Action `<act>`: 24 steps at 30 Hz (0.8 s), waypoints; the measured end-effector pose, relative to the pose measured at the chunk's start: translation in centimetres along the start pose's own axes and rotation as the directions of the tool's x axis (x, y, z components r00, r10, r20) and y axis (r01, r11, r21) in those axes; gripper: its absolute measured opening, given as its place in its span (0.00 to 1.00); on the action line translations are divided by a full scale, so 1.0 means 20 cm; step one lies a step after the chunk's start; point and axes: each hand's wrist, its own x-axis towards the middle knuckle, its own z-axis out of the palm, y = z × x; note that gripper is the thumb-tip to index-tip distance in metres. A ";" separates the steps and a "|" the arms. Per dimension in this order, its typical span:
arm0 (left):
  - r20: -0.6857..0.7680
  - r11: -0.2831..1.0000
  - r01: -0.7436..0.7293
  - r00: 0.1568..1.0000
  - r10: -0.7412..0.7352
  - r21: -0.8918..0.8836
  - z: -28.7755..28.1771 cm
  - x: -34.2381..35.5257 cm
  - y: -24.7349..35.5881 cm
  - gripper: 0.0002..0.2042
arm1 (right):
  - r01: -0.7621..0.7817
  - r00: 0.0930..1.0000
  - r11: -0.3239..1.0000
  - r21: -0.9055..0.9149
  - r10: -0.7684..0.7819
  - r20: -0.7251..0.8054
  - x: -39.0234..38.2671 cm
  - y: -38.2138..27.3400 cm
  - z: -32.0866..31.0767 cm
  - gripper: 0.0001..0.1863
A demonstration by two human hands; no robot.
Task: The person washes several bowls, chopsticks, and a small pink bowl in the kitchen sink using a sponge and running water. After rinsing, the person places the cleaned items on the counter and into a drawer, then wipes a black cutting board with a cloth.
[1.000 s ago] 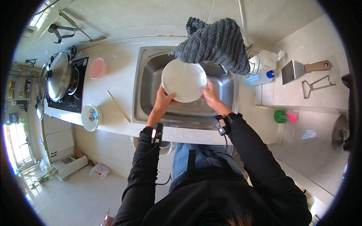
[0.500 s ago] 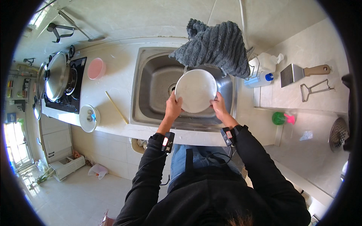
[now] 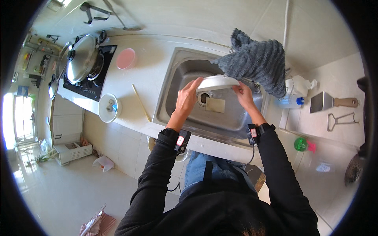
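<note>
Over the metal sink (image 3: 173, 84) I hold a white plate (image 3: 217, 82) between both hands, tipped so that it shows nearly edge-on. My left hand (image 3: 186, 101) grips its left end, and my right hand (image 3: 245, 96) pinches the right end; the undersides of the fingers are partly hidden. Below the plate a flat beige square, perhaps a cloth or sponge, (image 3: 215, 105) lies on the sink floor beside the drain (image 3: 203, 98). A grey ribbed towel (image 3: 258, 63) hangs just beyond my right hand, covering the sink's far right corner.
Left of the sink are a thin stick (image 3: 141, 103), a white bowl (image 3: 110, 117), a pink bowl (image 3: 126, 59) and a lidded pan (image 3: 82, 59) on the stove. To the right lie a scraper (image 3: 332, 102), a peeler (image 3: 341, 121), bottles (image 3: 291, 101) and a green spray bottle (image 3: 301, 144).
The plate has gone from facing up to tilted nearly edge-on, still in both hands. The beige square and drain now show beneath it. My view has shifted and turned slightly.
</note>
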 end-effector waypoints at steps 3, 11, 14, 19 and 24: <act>-0.008 0.998 -0.052 0.999 0.051 -0.043 -0.06 -0.05 -0.03 0.23 | 0.221 0.972 0.970 -0.105 -0.211 0.101 -0.01 -0.12 -0.05 0.16; -0.053 1.000 0.010 0.999 -0.009 0.027 -0.11 -0.25 -0.12 0.23 | 0.381 0.925 0.886 -0.263 -0.361 0.123 -0.25 -0.30 -0.04 0.21; 0.002 0.983 0.148 0.989 -0.150 0.110 -0.15 -0.34 -0.24 0.14 | 0.382 0.923 0.903 -0.195 -0.382 0.041 -0.30 -0.27 0.03 0.17; -0.352 0.802 0.581 0.786 -0.508 0.140 -0.35 -0.45 -0.55 0.06 | 0.030 0.992 1.000 0.007 -0.030 0.123 -0.29 -0.26 0.28 0.11; -0.646 0.605 0.700 0.669 -0.369 0.380 -0.53 -0.48 -0.82 0.07 | -0.447 0.888 0.735 0.510 0.299 0.348 -0.06 -0.43 0.61 0.15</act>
